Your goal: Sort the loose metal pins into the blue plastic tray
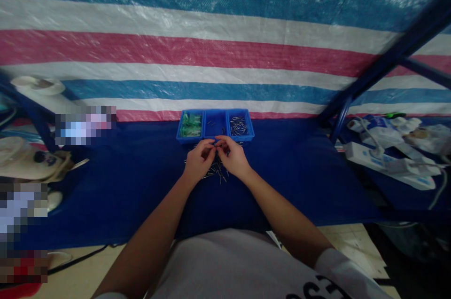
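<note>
My left hand [198, 159] and my right hand [233, 158] meet fingertip to fingertip over a loose pile of small metal pins [215, 172] on a dark blue cloth. Both hands are pinched closed on something tiny between them, too small to name. Just beyond the hands stands a blue plastic tray [215, 125] with three compartments: green parts [190, 126] fill the left one, a few small pieces lie in the middle one, and metal pins [238, 126] lie in the right one.
A striped blue, white and red tarp hangs behind the table. A dark blue metal frame [384, 61] slants at the right. White power strips and cables [384, 153] lie at the right. Round white objects [37, 85] sit at the left.
</note>
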`<act>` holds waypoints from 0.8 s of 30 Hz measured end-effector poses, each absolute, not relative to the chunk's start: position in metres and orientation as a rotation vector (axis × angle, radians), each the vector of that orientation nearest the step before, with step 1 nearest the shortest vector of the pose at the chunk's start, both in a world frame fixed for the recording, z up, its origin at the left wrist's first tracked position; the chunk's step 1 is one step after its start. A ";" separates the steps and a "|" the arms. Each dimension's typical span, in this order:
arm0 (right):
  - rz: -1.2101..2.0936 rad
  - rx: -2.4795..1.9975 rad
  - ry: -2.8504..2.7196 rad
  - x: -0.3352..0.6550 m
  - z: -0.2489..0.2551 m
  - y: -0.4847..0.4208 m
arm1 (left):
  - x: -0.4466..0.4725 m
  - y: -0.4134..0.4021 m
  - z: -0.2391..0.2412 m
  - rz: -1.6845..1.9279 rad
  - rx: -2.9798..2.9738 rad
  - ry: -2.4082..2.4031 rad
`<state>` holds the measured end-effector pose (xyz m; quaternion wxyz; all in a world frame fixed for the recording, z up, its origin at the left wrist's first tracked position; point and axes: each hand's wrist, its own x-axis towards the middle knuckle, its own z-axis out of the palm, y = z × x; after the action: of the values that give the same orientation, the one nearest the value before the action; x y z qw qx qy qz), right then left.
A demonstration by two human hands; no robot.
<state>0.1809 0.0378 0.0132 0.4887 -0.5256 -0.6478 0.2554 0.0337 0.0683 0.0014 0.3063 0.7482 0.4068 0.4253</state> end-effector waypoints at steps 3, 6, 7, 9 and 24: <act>0.651 -1.247 -1.535 0.180 0.013 0.038 | 0.033 0.068 0.003 1.137 1.990 1.061; 0.677 -1.245 -1.475 0.180 0.013 0.039 | 0.032 0.068 0.005 1.125 1.983 1.060; 0.692 -1.245 -1.459 0.180 0.013 0.039 | 0.032 0.068 0.005 1.122 1.983 1.058; 0.723 -1.246 -1.445 0.181 0.013 0.039 | 0.032 0.067 0.005 1.125 1.986 1.047; 0.848 -1.271 -1.242 0.181 0.011 0.042 | 0.035 0.068 0.004 1.202 2.037 0.998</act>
<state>0.1806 0.0418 0.0110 0.5533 -0.5377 -0.5254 0.3587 0.0349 0.0684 0.0038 0.2835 0.7609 0.3727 0.4491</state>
